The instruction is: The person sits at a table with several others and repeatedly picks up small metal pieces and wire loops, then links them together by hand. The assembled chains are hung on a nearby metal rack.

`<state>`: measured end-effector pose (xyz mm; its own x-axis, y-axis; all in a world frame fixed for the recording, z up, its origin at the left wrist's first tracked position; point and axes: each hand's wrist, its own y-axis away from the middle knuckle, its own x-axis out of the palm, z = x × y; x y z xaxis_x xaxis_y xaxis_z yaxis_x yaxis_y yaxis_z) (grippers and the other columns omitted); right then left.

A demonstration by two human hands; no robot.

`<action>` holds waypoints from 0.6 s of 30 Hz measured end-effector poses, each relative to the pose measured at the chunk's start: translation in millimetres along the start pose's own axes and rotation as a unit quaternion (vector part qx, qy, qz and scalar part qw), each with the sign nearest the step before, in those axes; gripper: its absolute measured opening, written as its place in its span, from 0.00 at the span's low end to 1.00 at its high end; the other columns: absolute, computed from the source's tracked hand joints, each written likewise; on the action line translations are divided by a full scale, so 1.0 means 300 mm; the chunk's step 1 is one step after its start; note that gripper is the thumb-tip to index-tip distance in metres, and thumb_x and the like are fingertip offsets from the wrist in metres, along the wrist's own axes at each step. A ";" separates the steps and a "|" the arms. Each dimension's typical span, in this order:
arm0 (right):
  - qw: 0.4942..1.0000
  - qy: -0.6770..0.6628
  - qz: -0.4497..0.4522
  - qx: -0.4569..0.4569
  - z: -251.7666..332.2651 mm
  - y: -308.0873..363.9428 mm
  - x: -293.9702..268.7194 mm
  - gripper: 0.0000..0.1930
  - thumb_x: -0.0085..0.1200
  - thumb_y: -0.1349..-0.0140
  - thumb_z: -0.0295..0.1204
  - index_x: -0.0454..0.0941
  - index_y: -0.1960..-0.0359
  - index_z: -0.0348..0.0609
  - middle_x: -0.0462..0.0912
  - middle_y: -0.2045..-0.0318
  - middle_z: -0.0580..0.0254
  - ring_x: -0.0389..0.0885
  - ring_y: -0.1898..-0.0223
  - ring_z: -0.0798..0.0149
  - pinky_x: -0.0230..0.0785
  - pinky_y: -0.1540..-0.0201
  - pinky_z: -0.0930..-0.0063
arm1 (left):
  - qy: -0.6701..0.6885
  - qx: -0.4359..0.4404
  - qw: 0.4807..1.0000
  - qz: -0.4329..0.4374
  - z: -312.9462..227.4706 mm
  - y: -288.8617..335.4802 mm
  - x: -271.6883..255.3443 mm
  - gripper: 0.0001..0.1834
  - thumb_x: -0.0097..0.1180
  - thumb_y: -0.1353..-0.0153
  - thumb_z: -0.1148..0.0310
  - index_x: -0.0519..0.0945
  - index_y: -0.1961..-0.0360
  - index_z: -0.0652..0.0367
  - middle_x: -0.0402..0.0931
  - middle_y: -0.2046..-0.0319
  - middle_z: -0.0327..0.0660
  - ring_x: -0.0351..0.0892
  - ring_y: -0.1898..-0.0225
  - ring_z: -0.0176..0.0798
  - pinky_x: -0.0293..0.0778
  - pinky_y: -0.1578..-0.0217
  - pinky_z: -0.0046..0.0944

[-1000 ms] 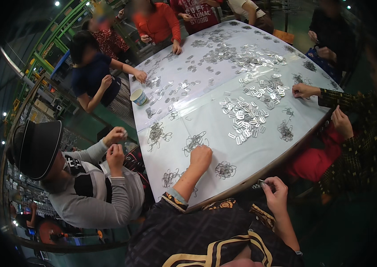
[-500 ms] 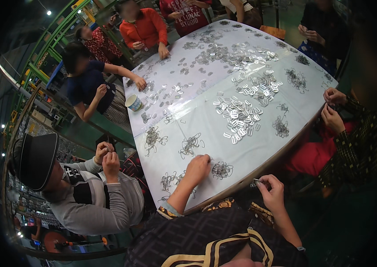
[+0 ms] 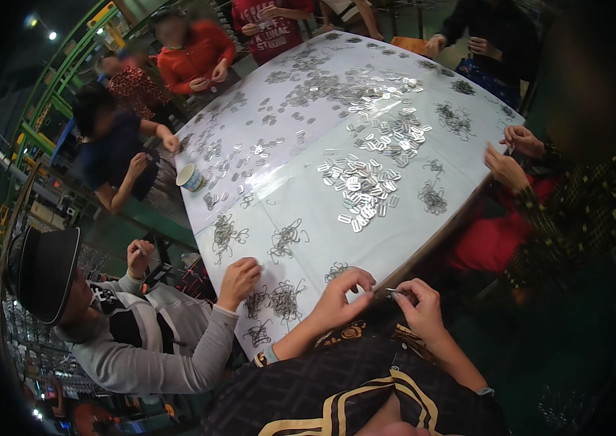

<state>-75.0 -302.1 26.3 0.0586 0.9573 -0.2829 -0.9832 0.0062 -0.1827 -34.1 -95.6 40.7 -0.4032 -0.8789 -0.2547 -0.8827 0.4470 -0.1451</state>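
My left hand [image 3: 340, 294] and right hand [image 3: 417, 305] meet low in the frame, at the near edge of the white surface [image 3: 395, 240]. My right fingers pinch a small metal piece [image 3: 389, 293] that points left toward my left fingers, curled nearly closed, apparently empty.

Wire tangles [image 3: 287, 298] lie before metal clips [image 3: 360, 190].

White table [image 3: 308, 218] strewn with metal clips [image 3: 360, 185]

A small silvery metal piece [image 3: 392, 293] sits pinched between both hands' fingertips, just off the table edge.
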 end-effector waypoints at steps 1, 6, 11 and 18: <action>1.000 0.001 -0.002 -0.007 0.002 0.002 -0.002 0.04 0.60 0.47 0.20 0.78 0.70 0.36 0.75 0.77 0.61 0.72 0.79 0.68 0.65 0.75 0.76 | 0.008 0.006 1.000 0.014 -0.015 -0.005 0.025 0.04 0.57 0.44 0.76 0.75 0.69 0.60 0.76 0.60 0.40 0.72 0.60 0.32 0.67 0.59 0.31; 0.999 0.025 -0.005 -0.029 0.008 0.012 -0.007 0.05 0.60 0.49 0.19 0.78 0.70 0.37 0.75 0.77 0.60 0.74 0.77 0.64 0.66 0.74 0.73 | -0.003 0.016 1.000 0.012 0.003 -0.023 0.082 0.04 0.57 0.45 0.75 0.75 0.69 0.60 0.76 0.62 0.39 0.71 0.61 0.32 0.66 0.60 0.31; 0.998 0.053 -0.004 -0.040 0.010 0.012 -0.008 0.06 0.61 0.51 0.19 0.78 0.70 0.37 0.76 0.77 0.58 0.75 0.75 0.60 0.67 0.72 0.69 | -0.012 -0.031 0.999 -0.006 0.013 -0.024 0.098 0.04 0.56 0.45 0.75 0.75 0.68 0.62 0.77 0.67 0.39 0.72 0.64 0.33 0.67 0.61 0.32; 0.988 0.111 -0.009 -0.103 0.004 0.009 -0.003 0.08 0.62 0.53 0.19 0.77 0.71 0.38 0.77 0.76 0.58 0.76 0.73 0.55 0.69 0.69 0.64 | -0.067 -0.048 0.996 -0.029 0.013 -0.015 0.111 0.05 0.57 0.45 0.75 0.75 0.69 0.65 0.78 0.69 0.42 0.77 0.64 0.35 0.71 0.57 0.35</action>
<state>-78.0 -302.5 27.2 0.1350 0.8709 -0.4726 -0.9267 -0.0578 -0.3713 -42.6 -126.1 29.1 -0.3207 -0.8696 -0.3754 -0.9250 0.3727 -0.0732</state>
